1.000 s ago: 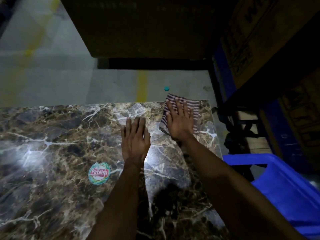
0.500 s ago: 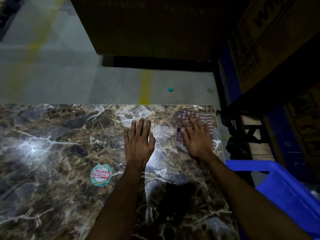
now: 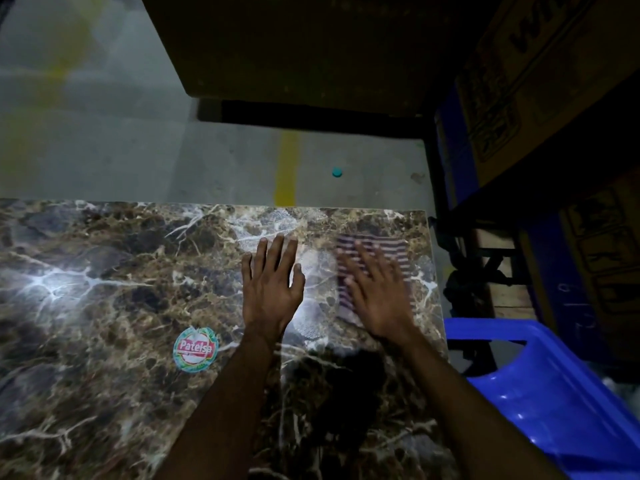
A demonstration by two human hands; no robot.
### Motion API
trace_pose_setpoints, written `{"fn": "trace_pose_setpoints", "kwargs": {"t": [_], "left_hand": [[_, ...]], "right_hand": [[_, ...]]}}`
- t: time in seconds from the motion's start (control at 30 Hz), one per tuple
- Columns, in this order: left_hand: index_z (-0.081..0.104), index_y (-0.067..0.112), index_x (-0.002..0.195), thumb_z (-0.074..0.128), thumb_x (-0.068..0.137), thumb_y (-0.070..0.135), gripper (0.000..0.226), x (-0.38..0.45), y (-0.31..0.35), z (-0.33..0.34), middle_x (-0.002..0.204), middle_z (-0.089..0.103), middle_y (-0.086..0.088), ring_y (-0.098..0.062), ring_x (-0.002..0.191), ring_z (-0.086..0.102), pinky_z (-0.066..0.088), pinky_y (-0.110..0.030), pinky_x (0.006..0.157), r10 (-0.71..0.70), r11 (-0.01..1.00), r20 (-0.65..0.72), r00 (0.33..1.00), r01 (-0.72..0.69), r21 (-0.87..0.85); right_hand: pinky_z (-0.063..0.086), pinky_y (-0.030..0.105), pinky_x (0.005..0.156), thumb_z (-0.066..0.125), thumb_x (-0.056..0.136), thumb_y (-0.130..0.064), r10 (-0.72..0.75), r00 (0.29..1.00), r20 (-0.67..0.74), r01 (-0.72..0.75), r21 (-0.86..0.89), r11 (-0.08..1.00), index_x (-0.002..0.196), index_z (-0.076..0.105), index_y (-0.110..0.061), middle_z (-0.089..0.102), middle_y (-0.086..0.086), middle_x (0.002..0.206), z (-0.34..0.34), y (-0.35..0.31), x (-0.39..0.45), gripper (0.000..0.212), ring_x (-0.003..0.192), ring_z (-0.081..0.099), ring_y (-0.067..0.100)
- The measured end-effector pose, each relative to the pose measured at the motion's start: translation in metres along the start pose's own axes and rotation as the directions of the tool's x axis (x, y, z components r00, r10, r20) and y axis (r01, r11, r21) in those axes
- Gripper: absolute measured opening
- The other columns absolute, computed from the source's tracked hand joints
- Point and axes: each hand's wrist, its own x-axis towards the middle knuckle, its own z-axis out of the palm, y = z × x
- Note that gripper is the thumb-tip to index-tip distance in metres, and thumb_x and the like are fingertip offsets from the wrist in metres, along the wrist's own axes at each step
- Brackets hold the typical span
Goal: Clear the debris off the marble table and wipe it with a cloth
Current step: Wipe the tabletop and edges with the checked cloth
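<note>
Dim room, glossy brown marble table [image 3: 104,271]. The striped cloth [image 3: 372,251] lies near its far right corner, blurred, under the flat right hand [image 3: 377,299]. Left hand [image 3: 270,289] rests flat beside it. Blue crate [image 3: 561,393] right of the table, contents unclear.

Left hand [image 3: 272,289] flat, fingers straight, on marble worktop [image 3: 104,271]. Right hand [image 3: 377,299], motion-blurred, apparently pressing striped cloth [image 3: 391,247] flat near worktop's far right corner. Round Patelsa sticker [image 3: 195,348] near left wrist. Blue bin [image 3: 554,393] beside worktop, right.
</note>
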Motion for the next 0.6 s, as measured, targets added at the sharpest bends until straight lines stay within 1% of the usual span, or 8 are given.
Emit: {"fn": "trace_pose_setpoints", "kwargs": {"t": [0.13,0.2,0.27,0.33,0.4,0.5,0.57,0.6], "left_hand": [[0.033,0.032,0.158,0.039,0.105,0.041,0.055,0.001,0.0,0.001,0.167,0.028,0.005,-0.023,0.157,0.017,0.018,-0.053,0.123,0.012,1.0,-0.007,1.0,-0.012,0.028],[0.034,0.031,0.158,0.039,0.105,0.041,0.054,0.002,-0.001,0.001,0.166,0.029,0.004,-0.023,0.156,0.018,0.019,-0.053,0.122,0.011,0.999,-0.01,1.0,-0.011,0.031],[0.034,0.031,0.158,0.04,0.105,0.041,0.054,0.001,0.0,0.002,0.166,0.03,0.004,-0.023,0.156,0.019,0.02,-0.053,0.122,0.014,0.999,-0.017,1.0,-0.013,0.039],[0.035,0.031,0.158,0.041,0.105,0.04,0.054,0.001,-0.001,0.002,0.166,0.03,0.004,-0.023,0.156,0.019,0.019,-0.053,0.122,0.017,0.999,-0.022,1.0,-0.016,0.04],[0.036,0.031,0.157,0.042,0.104,0.04,0.054,0.002,-0.003,0.004,0.166,0.031,0.004,-0.024,0.156,0.02,0.019,-0.053,0.122,0.019,0.999,-0.032,0.999,-0.017,0.046],[0.037,0.031,0.157,0.044,0.104,0.039,0.054,0.002,-0.005,0.005,0.166,0.032,0.003,-0.025,0.155,0.022,0.02,-0.053,0.122,0.027,0.999,-0.04,0.999,-0.025,0.043],[0.037,0.03,0.157,0.044,0.104,0.038,0.055,0.001,-0.003,0.005,0.165,0.032,0.002,-0.025,0.155,0.022,0.019,-0.053,0.122,0.03,0.999,-0.045,0.999,-0.029,0.031],[0.037,0.03,0.157,0.044,0.104,0.038,0.054,0.002,-0.003,0.005,0.165,0.033,0.002,-0.025,0.155,0.022,0.019,-0.053,0.122,0.03,0.999,-0.042,0.999,-0.029,0.022]], "right_hand": [[0.011,0.051,0.128,0.014,0.109,-0.05,0.197,0.978,-0.064,-0.198,-0.003,0.98,0.164,0.012,-0.04,0.007,-0.001,0.174,-0.014,0.051,0.023,0.056,0.16,0.005,0.024],[0.016,0.054,0.126,0.017,0.108,-0.05,0.287,0.951,-0.117,-0.291,-0.018,0.957,0.164,0.018,-0.04,0.015,0.001,0.173,-0.015,0.049,0.05,0.057,0.159,0.011,0.029],[0.012,0.054,0.127,0.016,0.106,-0.052,0.337,0.933,-0.127,-0.341,-0.007,0.94,0.163,0.018,-0.041,0.017,0.002,0.173,-0.016,0.033,0.078,0.058,0.159,0.01,0.031],[0.005,0.055,0.128,0.009,0.105,-0.054,0.319,0.943,-0.092,-0.319,0.015,0.948,0.164,0.013,-0.042,0.013,0.003,0.173,-0.016,0.01,0.097,0.06,0.16,0.006,0.032],[0.002,0.056,0.128,0.005,0.106,-0.055,0.243,0.966,-0.083,-0.244,0.002,0.97,0.163,0.005,-0.041,0.006,0.003,0.173,-0.01,-0.013,0.099,0.059,0.16,0.0,0.031],[-0.007,0.05,0.127,0.013,0.111,-0.052,0.068,0.996,-0.054,-0.069,-0.023,0.997,0.163,-0.002,-0.042,-0.006,0.002,0.174,0.003,-0.029,0.062,0.056,0.16,-0.008,0.028],[-0.006,0.047,0.128,0.021,0.112,-0.049,0.006,0.999,-0.052,-0.006,-0.012,1.0,0.164,0.004,-0.043,-0.003,-0.002,0.174,0.005,-0.017,0.025,0.055,0.16,-0.008,0.025],[-0.006,0.045,0.128,0.024,0.112,-0.047,0.009,0.998,-0.056,-0.009,-0.007,1.0,0.164,0.006,-0.044,-0.001,-0.005,0.174,0.005,-0.005,0.008,0.055,0.16,-0.008,0.022]]}}
